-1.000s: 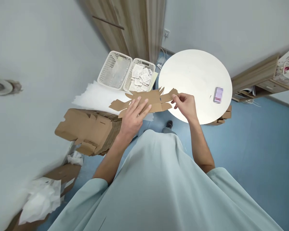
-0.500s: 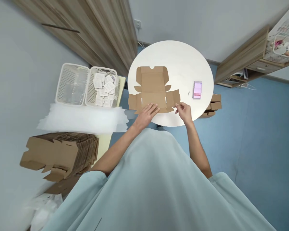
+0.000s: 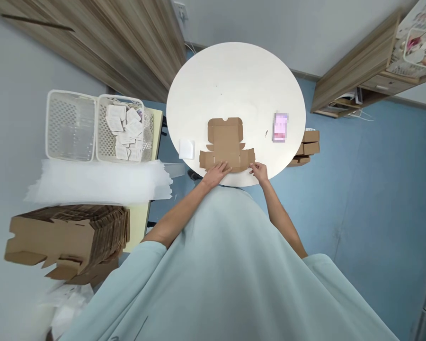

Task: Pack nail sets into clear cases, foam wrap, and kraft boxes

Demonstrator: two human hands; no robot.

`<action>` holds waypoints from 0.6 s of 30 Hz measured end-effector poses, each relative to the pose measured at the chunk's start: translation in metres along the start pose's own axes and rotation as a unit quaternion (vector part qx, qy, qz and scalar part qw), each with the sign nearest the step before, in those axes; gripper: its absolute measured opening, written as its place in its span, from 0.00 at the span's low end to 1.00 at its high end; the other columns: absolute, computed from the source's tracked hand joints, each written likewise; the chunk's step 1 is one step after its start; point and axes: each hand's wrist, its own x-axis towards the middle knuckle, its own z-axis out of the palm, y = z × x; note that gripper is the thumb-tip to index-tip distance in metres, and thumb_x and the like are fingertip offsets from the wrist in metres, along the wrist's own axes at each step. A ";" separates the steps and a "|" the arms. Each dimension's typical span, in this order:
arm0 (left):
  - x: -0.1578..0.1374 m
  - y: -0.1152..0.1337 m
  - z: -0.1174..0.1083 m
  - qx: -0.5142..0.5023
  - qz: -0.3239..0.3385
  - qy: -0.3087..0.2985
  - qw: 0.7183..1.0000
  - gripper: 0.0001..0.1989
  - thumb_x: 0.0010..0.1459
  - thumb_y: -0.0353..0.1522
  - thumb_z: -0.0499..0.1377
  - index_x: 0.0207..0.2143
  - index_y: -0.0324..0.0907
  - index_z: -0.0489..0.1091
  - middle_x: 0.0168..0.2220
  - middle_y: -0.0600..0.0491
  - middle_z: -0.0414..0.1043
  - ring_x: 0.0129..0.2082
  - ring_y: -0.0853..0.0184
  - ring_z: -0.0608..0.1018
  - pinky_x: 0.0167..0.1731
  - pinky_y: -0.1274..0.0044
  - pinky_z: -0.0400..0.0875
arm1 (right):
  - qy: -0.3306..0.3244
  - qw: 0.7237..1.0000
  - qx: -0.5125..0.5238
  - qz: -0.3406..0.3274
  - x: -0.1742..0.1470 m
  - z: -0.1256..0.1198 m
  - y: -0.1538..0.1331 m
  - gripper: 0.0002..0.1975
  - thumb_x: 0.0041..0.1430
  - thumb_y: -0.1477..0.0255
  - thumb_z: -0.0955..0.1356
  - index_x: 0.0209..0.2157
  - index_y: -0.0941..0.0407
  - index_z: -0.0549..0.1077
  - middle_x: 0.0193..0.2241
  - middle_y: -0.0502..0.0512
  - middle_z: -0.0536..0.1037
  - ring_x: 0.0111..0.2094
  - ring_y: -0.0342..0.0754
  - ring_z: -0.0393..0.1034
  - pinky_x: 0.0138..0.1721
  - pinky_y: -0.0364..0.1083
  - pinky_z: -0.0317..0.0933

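Note:
An unfolded brown cardboard box [image 3: 227,142] lies on the round white table [image 3: 234,71], its flaps spread out. My left hand [image 3: 216,174] rests on the near edge of the cardboard with fingers stretched out. At the right side flap, my right hand [image 3: 258,172] pinches the flap's near corner between thumb and fingers. Left of the box is a small white square item [image 3: 186,148]; its kind is unclear.
A blurred pink phone-like item [image 3: 280,128] lies on the table's right. On the left stand a basket of white packets [image 3: 124,132], a basket with clear items [image 3: 71,128], white sheets [image 3: 95,180] and stacked flat cardboard boxes [image 3: 67,237]. Folded boxes [image 3: 308,144] sit beyond the table.
The whole view has shifted. The cardboard looks smaller and farther from me, and the white square item on its left now shows. Both hands keep about the same places on the cardboard.

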 end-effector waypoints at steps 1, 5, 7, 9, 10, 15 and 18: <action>0.000 0.000 0.000 -0.004 -0.017 -0.013 1.000 0.37 0.70 0.19 0.50 0.78 0.44 0.69 0.83 0.37 0.57 0.83 0.51 0.63 0.79 0.54 0.63 | -0.005 1.000 -0.019 0.013 0.001 0.000 0.002 0.10 0.71 0.65 0.68 0.38 0.56 0.78 0.42 0.58 0.89 0.30 0.43 0.82 0.32 0.39 0.70; -0.006 -0.004 -0.003 -0.025 -0.087 -0.035 0.995 0.38 0.68 0.17 0.50 0.79 0.35 0.65 0.83 0.31 0.53 0.83 0.49 0.61 0.79 0.55 0.62 | 0.025 0.995 -0.089 0.026 0.007 -0.003 -0.004 0.15 0.71 0.68 0.70 0.54 0.59 0.80 0.57 0.66 0.86 0.44 0.51 0.87 0.53 0.49 0.78; -0.009 -0.009 -0.006 -0.029 -0.113 -0.024 0.993 0.36 0.68 0.17 0.50 0.77 0.30 0.65 0.81 0.27 0.56 0.82 0.47 0.64 0.77 0.54 0.65 | 0.058 0.988 -0.139 -0.017 0.014 -0.003 -0.015 0.25 0.72 0.67 0.69 0.66 0.61 0.74 0.68 0.72 0.79 0.61 0.58 0.82 0.67 0.56 0.72; -0.013 -0.015 -0.008 -0.033 -0.118 0.005 0.992 0.31 0.68 0.19 0.53 0.72 0.27 0.69 0.78 0.24 0.62 0.79 0.47 0.69 0.76 0.55 0.67 | 0.064 0.979 -0.178 -0.069 0.023 0.002 -0.031 0.31 0.74 0.68 0.67 0.74 0.64 0.67 0.73 0.75 0.73 0.74 0.60 0.70 0.75 0.58 0.64; -0.015 -0.018 -0.010 -0.038 -0.112 0.023 0.993 0.28 0.68 0.20 0.55 0.70 0.28 0.71 0.75 0.24 0.67 0.77 0.47 0.72 0.76 0.57 0.68 | 0.053 0.977 -0.188 -0.086 0.029 0.006 -0.040 0.33 0.75 0.68 0.66 0.76 0.64 0.64 0.75 0.75 0.71 0.76 0.60 0.67 0.76 0.58 0.63; -0.022 -0.031 -0.012 -0.056 -0.092 0.059 0.992 0.18 0.70 0.25 0.58 0.59 0.35 0.78 0.69 0.33 0.77 0.68 0.55 0.82 0.70 0.67 0.76 | -0.030 0.966 -0.231 -0.112 0.057 0.034 -0.077 0.33 0.76 0.70 0.68 0.76 0.66 0.61 0.72 0.76 0.73 0.69 0.60 0.71 0.69 0.55 0.67; -0.022 -0.036 -0.008 -0.055 -0.103 0.042 0.992 0.16 0.69 0.23 0.57 0.54 0.34 0.79 0.73 0.36 0.73 0.71 0.56 0.80 0.71 0.70 0.75 | -0.052 0.962 -0.246 -0.107 0.064 0.046 -0.082 0.32 0.76 0.70 0.69 0.75 0.66 0.62 0.72 0.76 0.72 0.67 0.59 0.72 0.68 0.53 0.66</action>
